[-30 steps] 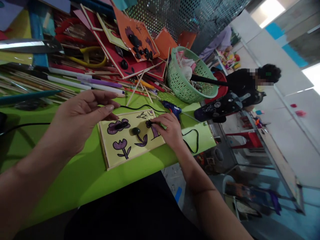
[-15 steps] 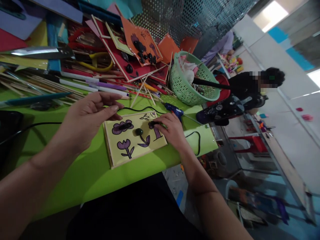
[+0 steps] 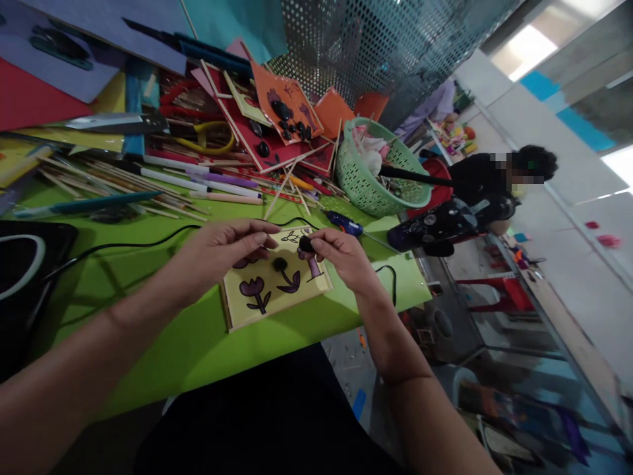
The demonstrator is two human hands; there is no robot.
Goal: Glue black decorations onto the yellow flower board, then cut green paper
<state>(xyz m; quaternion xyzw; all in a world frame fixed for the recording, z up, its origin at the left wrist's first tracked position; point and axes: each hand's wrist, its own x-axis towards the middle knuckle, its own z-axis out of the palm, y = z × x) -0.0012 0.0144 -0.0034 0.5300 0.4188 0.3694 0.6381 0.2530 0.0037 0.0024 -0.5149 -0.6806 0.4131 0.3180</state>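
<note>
A yellow card [image 3: 277,300] with a thin wooden-stick border lies on the table, bearing purple flowers, a tree and a small bird outline. A dark round pebble [image 3: 280,264] sits on the middle flower's stem. Between its thumb and fingers, my right hand [image 3: 341,256] pinches a black pebble [image 3: 306,244] over the drawn tree. My left hand [image 3: 232,245] hovers above the card's left part, hiding the purple cloud shape there. Its fingers are loosely bent and apart, with nothing visible in them.
A blue glue gun [image 3: 345,223] lies behind the card, its black cord [image 3: 143,244] running left. A green basket [image 3: 383,168] stands behind it. Sticks, pens, yellow scissors [image 3: 212,135], a knife [image 3: 119,123] and pebbled cards [image 3: 287,109] crowd the back. Another person [image 3: 494,175] is at right.
My right hand has raised the black pebble slightly off the tree drawing and turned it. My left hand has moved right, over the card. The view has shifted a little.
</note>
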